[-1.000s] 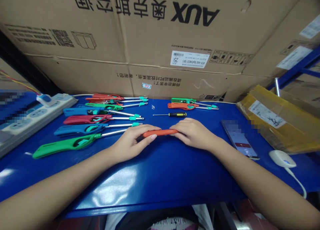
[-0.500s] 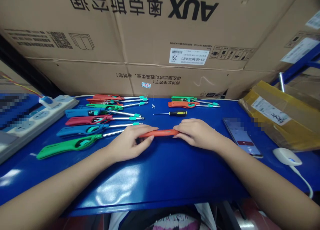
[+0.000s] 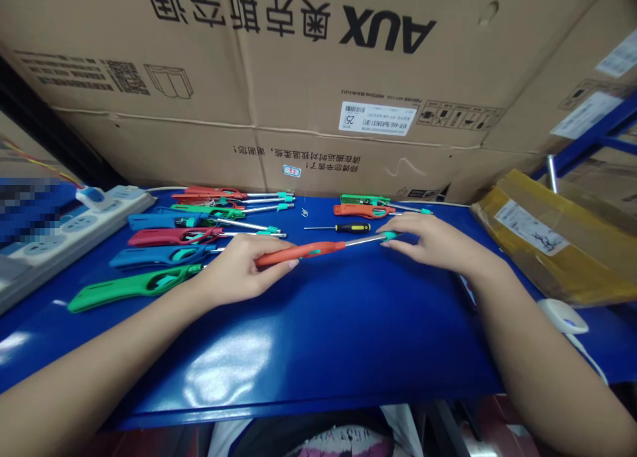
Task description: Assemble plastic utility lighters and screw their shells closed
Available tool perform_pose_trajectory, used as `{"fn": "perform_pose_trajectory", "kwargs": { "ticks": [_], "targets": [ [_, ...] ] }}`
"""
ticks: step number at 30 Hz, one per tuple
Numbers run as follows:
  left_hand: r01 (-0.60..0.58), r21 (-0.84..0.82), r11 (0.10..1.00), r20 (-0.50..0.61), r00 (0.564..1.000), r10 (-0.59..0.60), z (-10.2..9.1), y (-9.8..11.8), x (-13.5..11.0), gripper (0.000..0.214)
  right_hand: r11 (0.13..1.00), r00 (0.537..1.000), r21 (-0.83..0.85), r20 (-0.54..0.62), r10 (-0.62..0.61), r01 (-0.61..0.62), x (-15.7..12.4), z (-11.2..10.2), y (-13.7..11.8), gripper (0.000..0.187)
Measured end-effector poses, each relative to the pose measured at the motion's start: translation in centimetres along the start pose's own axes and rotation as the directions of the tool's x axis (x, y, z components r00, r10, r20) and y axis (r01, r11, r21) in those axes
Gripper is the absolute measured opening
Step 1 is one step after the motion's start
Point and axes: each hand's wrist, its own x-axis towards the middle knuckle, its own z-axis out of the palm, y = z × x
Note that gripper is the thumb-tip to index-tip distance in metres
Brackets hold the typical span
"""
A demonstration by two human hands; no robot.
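Observation:
An orange long-nosed lighter [image 3: 303, 251] with a metal tube and teal tip is held just above the blue table [image 3: 308, 337]. My left hand [image 3: 239, 271] grips its orange handle end. My right hand [image 3: 432, 241] pinches the teal tip at the far end of the tube. A small black-and-yellow screwdriver [image 3: 348, 228] lies just behind the lighter.
Several lighters [image 3: 189, 235] in red, blue and green lie in a row at the left. Two more lighters [image 3: 371, 206] sit behind. A power strip [image 3: 64, 228] is far left, a big cardboard box [image 3: 298, 79] behind, a yellow parcel [image 3: 552, 238] and a white mouse [image 3: 562, 314] to the right.
My right hand slid right along the lighter to its teal tip, baring the metal tube. The left hand shifted left with the handle. The phone at the right is now hidden by my forearm.

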Motion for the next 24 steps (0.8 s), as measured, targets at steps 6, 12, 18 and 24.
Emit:
{"fn": "perform_pose_trajectory", "kwargs": {
  "ticks": [6,12,18,24],
  "targets": [
    [0.077,-0.026,0.997,-0.032,0.996,-0.077,1.0,0.1,0.0,0.026,0.996,0.997,0.029,-0.008,-0.080,0.080,0.4,1.2,-1.2,0.023],
    [0.182,-0.108,0.977,0.099,0.980,-0.171,2.7,0.9,-0.1,0.031,0.983,0.991,-0.133,0.005,-0.130,0.130,1.2,4.5,-4.7,0.027],
    [0.316,-0.252,0.915,0.141,0.947,-0.288,3.1,0.9,-0.2,0.034,0.993,0.991,0.044,0.077,-0.113,0.110,0.9,4.1,-5.2,0.023],
    [0.393,-0.322,0.861,0.166,0.919,-0.358,2.8,1.1,-0.2,0.033,0.987,0.990,0.116,0.073,-0.119,0.110,0.8,3.7,-4.2,0.026]
  ]
}}
